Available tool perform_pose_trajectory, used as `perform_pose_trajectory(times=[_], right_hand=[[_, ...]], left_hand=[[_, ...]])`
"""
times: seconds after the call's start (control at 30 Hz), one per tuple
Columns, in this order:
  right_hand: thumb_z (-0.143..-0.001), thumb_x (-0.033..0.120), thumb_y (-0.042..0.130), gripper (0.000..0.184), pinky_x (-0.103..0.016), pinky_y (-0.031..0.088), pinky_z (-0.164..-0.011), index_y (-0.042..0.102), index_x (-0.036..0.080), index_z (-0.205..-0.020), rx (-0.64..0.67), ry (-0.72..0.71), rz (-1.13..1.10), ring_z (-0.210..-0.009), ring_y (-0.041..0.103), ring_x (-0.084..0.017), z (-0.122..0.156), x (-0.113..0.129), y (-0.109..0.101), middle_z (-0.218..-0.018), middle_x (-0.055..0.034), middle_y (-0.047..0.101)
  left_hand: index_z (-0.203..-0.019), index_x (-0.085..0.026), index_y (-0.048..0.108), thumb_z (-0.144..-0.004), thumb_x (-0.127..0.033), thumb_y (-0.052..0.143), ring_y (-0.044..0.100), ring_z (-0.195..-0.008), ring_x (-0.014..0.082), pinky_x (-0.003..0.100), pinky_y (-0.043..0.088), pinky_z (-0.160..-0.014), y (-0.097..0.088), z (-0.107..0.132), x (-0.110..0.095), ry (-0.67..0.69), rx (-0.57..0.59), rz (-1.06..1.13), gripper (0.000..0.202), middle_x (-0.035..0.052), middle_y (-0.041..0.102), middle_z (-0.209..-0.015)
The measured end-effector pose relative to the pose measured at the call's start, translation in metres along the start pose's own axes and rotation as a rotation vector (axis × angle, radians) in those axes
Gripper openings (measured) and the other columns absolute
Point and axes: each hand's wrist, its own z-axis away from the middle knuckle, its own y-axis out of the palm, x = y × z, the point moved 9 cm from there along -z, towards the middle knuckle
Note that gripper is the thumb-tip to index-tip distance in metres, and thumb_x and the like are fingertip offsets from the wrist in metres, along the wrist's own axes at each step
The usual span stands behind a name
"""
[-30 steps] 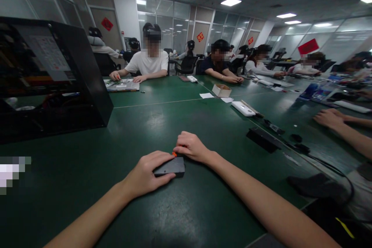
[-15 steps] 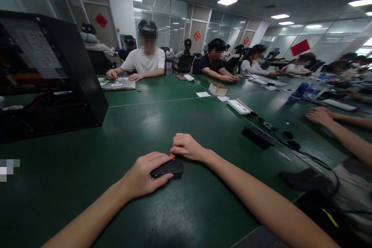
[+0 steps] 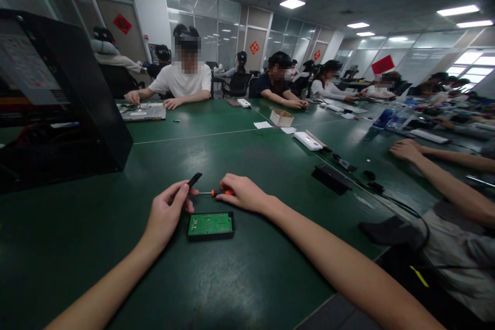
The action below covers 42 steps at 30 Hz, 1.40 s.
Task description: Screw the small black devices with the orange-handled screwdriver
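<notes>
A small black case (image 3: 212,237) lies on the green table in front of me, its top off. Inside it a green circuit board (image 3: 211,224) faces up. My left hand (image 3: 172,203) pinches a thin black cover (image 3: 195,180), tilted, above and left of the case. In my right hand (image 3: 243,192) is a screwdriver with an orange and black handle (image 3: 218,193). Its metal shaft points left, and the tip is close to the left fingers; whether it touches the cover I cannot tell.
A large black computer case (image 3: 93,93) stands at the left. To the right lie a black box-shaped part (image 3: 331,179), a white power strip (image 3: 308,140) and cables. An open carton (image 3: 281,118) sits farther back. A co-worker's hands (image 3: 406,150) rest at the right, and others sit across the table.
The black cover has come off the case, lifted by my left hand, and the circuit board now shows. My right hand has moved slightly left, with the screwdriver turned level. The whole view has shifted a little.
</notes>
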Motion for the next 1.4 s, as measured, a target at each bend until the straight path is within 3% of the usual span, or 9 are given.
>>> perform_pose_trajectory(times=[0.3, 0.47, 0.57, 0.83, 0.97, 1.1, 1.17, 1.3, 1.4], right_hand=[[-0.100, 0.040, 0.053, 0.027, -0.037, 0.045, -0.099, 0.062, 0.019, -0.114, 0.058, -0.259, -0.277, -0.109, 0.058, -0.020, 0.007, 0.058, -0.002, -0.115, -0.0093, 0.067], [-0.081, 0.057, 0.073, 0.067, -0.043, 0.039, -0.107, 0.054, 0.019, -0.133, 0.141, -0.304, -0.176, -0.123, 0.054, -0.027, 0.017, 0.096, 0.004, -0.133, -0.0138, 0.062], [-0.075, 0.058, 0.076, 0.081, -0.042, 0.038, -0.107, 0.050, 0.016, -0.140, 0.152, -0.312, -0.101, -0.123, 0.055, -0.029, 0.023, 0.114, 0.006, -0.133, -0.0152, 0.063], [-0.091, 0.035, 0.062, 0.051, -0.038, 0.046, -0.099, 0.056, 0.017, -0.138, 0.292, -0.410, -0.170, -0.110, 0.064, -0.023, 0.028, 0.118, 0.008, -0.123, -0.0125, 0.070], [-0.090, 0.033, 0.066, 0.048, -0.037, 0.048, -0.101, 0.058, 0.023, -0.136, 0.123, -0.258, -0.370, -0.117, 0.064, -0.022, 0.020, 0.072, -0.047, -0.130, -0.0088, 0.067], [-0.090, 0.040, 0.065, 0.049, -0.043, 0.049, -0.100, 0.057, 0.024, -0.135, -0.391, 0.149, -0.171, -0.119, 0.062, -0.027, 0.037, -0.036, -0.142, -0.133, -0.0105, 0.064], [-0.089, 0.036, 0.064, 0.052, -0.044, 0.047, -0.102, 0.055, 0.021, -0.138, -0.534, 0.333, 0.084, -0.121, 0.061, -0.030, 0.060, -0.086, -0.177, -0.134, -0.0129, 0.064], [-0.086, 0.028, 0.063, 0.060, -0.046, 0.048, -0.098, 0.049, 0.016, -0.144, -0.322, 0.807, 0.512, -0.118, 0.062, -0.035, 0.107, -0.178, -0.189, -0.130, -0.0196, 0.065], [-0.082, 0.024, 0.067, 0.056, -0.048, 0.050, -0.094, 0.056, 0.013, -0.136, -0.201, 0.932, 0.535, -0.112, 0.065, -0.036, 0.127, -0.208, -0.180, -0.123, -0.0216, 0.067]], left_hand=[[-0.113, -0.013, 0.070, -0.087, -0.059, 0.064, 0.066, -0.063, 0.0183, 0.031, 0.056, -0.064, 0.004, -0.001, 0.003, -0.018, 0.038, -0.057, 0.053, 0.0097, 0.077, -0.093], [-0.109, -0.016, 0.073, -0.083, -0.057, 0.067, 0.074, -0.090, 0.0282, 0.038, 0.060, -0.081, 0.013, -0.002, 0.003, -0.006, 0.137, -0.110, 0.049, 0.0101, 0.079, -0.095], [-0.109, -0.016, 0.074, -0.084, -0.055, 0.067, 0.075, -0.089, 0.0282, 0.038, 0.060, -0.082, 0.016, -0.001, 0.003, -0.011, 0.171, -0.126, 0.047, 0.0102, 0.079, -0.094], [-0.107, -0.018, 0.075, -0.086, -0.049, 0.065, 0.074, -0.082, 0.0256, 0.035, 0.061, -0.075, 0.020, -0.001, 0.002, 0.034, 0.198, -0.183, 0.039, 0.0075, 0.078, -0.090], [-0.107, -0.018, 0.075, -0.087, -0.051, 0.061, 0.073, -0.077, 0.0244, 0.033, 0.059, -0.070, 0.022, 0.000, -0.001, 0.039, 0.220, -0.193, 0.041, 0.0075, 0.078, -0.088], [-0.109, -0.017, 0.075, -0.088, -0.050, 0.060, 0.067, -0.065, 0.0204, 0.031, 0.056, -0.063, 0.023, 0.001, -0.005, 0.026, 0.212, -0.240, 0.042, 0.0061, 0.075, -0.082], [-0.109, -0.017, 0.075, -0.087, -0.049, 0.061, 0.067, -0.066, 0.0203, 0.031, 0.056, -0.064, 0.025, 0.002, -0.007, 0.032, 0.227, -0.247, 0.041, 0.0063, 0.075, -0.083], [-0.112, -0.017, 0.074, -0.089, -0.048, 0.059, 0.067, -0.068, 0.0210, 0.031, 0.056, -0.063, 0.025, 0.002, -0.007, 0.041, 0.223, -0.259, 0.042, 0.0077, 0.076, -0.086], [-0.110, -0.017, 0.075, -0.089, -0.048, 0.060, 0.068, -0.071, 0.0218, 0.031, 0.056, -0.064, 0.023, 0.001, -0.007, 0.052, 0.201, -0.265, 0.040, 0.0078, 0.076, -0.087]])
